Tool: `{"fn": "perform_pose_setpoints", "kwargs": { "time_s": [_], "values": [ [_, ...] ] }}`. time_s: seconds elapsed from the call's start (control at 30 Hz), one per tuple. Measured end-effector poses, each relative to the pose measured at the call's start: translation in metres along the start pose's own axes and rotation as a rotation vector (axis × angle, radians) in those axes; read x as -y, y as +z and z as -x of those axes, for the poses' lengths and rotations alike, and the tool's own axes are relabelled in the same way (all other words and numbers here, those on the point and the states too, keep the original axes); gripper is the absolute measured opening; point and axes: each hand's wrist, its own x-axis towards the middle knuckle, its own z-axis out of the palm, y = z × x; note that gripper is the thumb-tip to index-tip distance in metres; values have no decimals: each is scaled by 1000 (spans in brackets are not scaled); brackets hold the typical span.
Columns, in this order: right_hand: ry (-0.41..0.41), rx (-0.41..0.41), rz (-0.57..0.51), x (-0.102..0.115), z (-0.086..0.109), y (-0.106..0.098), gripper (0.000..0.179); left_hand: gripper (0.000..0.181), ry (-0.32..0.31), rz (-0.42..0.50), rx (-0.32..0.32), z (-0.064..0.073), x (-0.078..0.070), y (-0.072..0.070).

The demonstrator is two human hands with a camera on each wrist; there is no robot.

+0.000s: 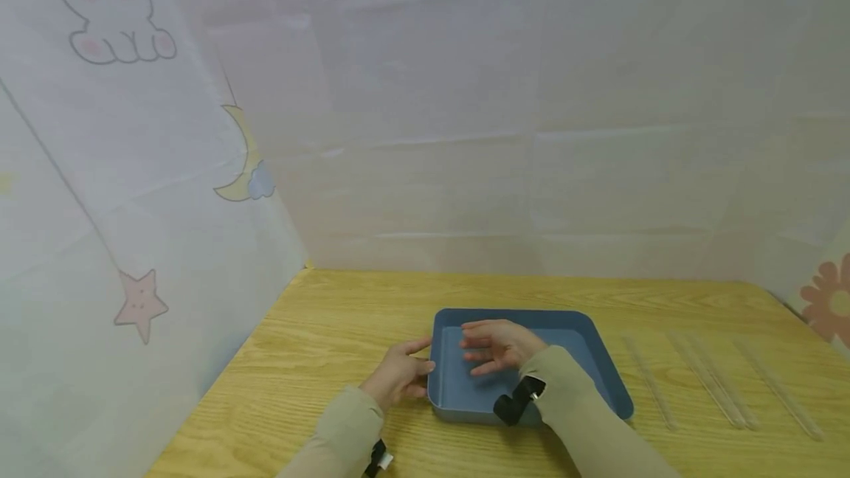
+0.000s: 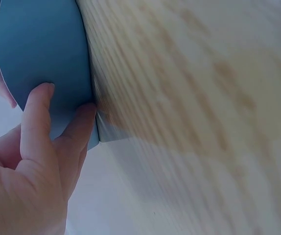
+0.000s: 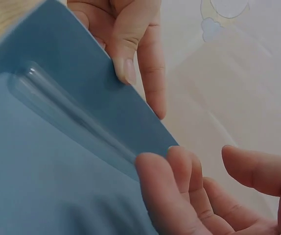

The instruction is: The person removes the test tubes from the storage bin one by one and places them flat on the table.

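Observation:
A shallow blue tray (image 1: 458,415) with rounded corners lies on the wooden table. My left hand (image 1: 395,375) holds it by its left wall, with the thumb at the rim and the other fingers against the outside, as the left wrist view shows on the tray wall (image 2: 47,44). Over the tray's left half hovers my right hand (image 1: 501,349), its fingers loosely spread and nothing between them. Inside the tray, along the wall near my left thumb, a clear test tube (image 3: 77,115) shows in the right wrist view; the right hand hides it in the head view.
Several clear test tubes (image 1: 651,382) lie on the table (image 1: 319,345) to the right of the tray, roughly side by side. A pale printed sheet (image 1: 425,131) hangs behind the table and continues along its left side.

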Motion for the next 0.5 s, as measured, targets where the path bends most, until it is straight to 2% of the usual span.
{"fn": "perform_pose_setpoints", "kwargs": {
  "time_s": [0.5],
  "values": [
    [65,16,-23,5,-9,15,53,54,0,8,12,0,-1,-2]
  ]
}}
